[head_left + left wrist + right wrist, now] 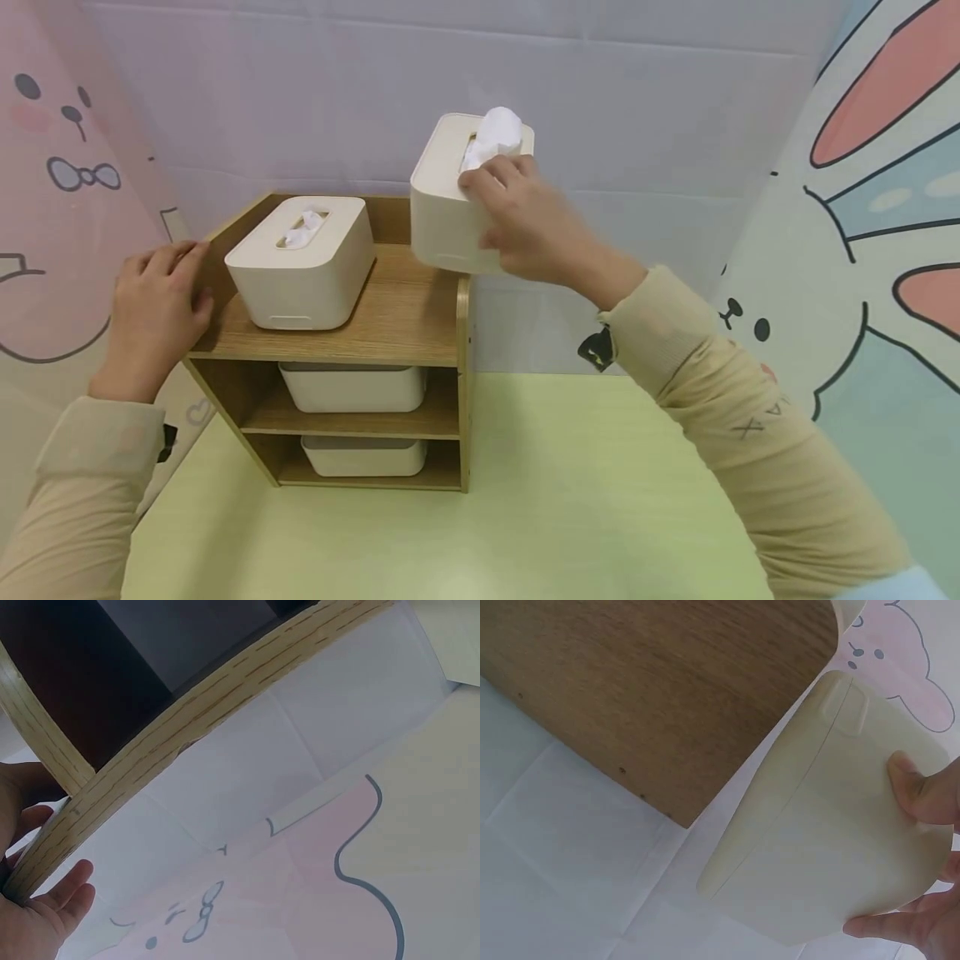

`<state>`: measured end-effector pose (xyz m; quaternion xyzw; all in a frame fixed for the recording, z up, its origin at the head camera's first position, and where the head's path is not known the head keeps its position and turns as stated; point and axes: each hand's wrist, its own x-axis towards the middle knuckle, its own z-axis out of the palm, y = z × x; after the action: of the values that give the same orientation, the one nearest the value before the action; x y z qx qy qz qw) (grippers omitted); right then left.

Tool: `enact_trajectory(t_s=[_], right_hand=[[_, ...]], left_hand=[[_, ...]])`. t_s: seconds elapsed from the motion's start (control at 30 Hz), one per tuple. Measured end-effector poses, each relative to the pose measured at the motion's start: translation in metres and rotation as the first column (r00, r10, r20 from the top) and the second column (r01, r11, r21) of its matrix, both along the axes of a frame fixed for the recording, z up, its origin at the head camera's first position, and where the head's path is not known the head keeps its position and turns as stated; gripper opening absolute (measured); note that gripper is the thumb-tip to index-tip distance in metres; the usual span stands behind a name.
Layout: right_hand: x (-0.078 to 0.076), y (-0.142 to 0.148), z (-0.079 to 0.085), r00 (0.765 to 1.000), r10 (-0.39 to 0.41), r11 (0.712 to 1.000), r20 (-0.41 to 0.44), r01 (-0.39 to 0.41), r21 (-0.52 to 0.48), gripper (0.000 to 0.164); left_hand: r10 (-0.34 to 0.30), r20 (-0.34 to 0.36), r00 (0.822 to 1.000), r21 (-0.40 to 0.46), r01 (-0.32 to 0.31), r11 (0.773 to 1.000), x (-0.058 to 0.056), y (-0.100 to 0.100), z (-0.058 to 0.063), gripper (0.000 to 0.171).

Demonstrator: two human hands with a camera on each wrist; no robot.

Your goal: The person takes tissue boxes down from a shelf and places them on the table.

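My right hand (pixel 534 221) grips a cream tissue box (pixel 448 227) at its right end, with the thumb on the front face. The box is raised over the right side of a small wooden shelf (pixel 397 321), and white tissue pokes out of its slot. From the right wrist view, the held box (pixel 802 840) hangs beside the shelf's side panel (pixel 660 697). My left hand (pixel 153 308) holds the shelf's left side panel, its thumb on the inner side. In the left wrist view fingers lie on both sides of the panel edge (pixel 161 739).
A second tissue box (pixel 300 292) sits on the left of the top board. Below it, one cream bin (pixel 356 392) stands on the middle level and another bin (pixel 367 458) on the bottom. The shelf stands on a light green table (pixel 570 483) before a pale curtain (pixel 637 125).
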<state>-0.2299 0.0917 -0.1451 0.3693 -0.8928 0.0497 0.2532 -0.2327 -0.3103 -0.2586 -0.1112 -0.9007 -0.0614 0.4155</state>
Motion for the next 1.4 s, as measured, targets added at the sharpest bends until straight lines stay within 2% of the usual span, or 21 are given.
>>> enact_trajectory(t_s=[0.13, 0.3, 0.53, 0.7, 1.1, 1.4], right_hand=[[-0.002, 0.018, -0.003, 0.999, -0.029, 0.999, 0.022, 0.03, -0.023, 0.046], [-0.004, 0.042, -0.011, 0.999, -0.053, 0.997, 0.007, 0.053, -0.048, 0.045], [-0.009, 0.072, -0.034, 0.997, -0.013, 0.998, -0.073, 0.009, -0.058, 0.043], [-0.011, 0.092, -0.058, 0.996, -0.015, 0.998, -0.092, 0.01, -0.063, 0.042], [-0.009, 0.132, -0.128, 0.997, -0.062, 0.995, -0.054, 0.057, -0.083, 0.047], [-0.001, 0.162, -0.187, 0.993, -0.117, 0.991, 0.026, 0.118, -0.07, 0.049]], left_hand=[[0.005, 0.001, 1.0, -0.003, -0.005, 1.0, 0.0, 0.0, 0.0, 0.051], [0.012, 0.011, 1.0, -0.004, -0.011, 1.0, 0.0, 0.0, 0.0, 0.051], [0.024, 0.02, 1.0, 0.001, -0.024, 1.0, 0.002, -0.002, 0.001, 0.051], [0.02, 0.008, 1.0, 0.0, -0.02, 1.0, 0.002, -0.002, 0.001, 0.05], [0.014, 0.002, 1.0, 0.012, -0.014, 1.0, 0.005, -0.002, 0.001, 0.049], [0.022, 0.014, 1.0, 0.019, -0.022, 1.0, 0.006, -0.002, 0.003, 0.05]])
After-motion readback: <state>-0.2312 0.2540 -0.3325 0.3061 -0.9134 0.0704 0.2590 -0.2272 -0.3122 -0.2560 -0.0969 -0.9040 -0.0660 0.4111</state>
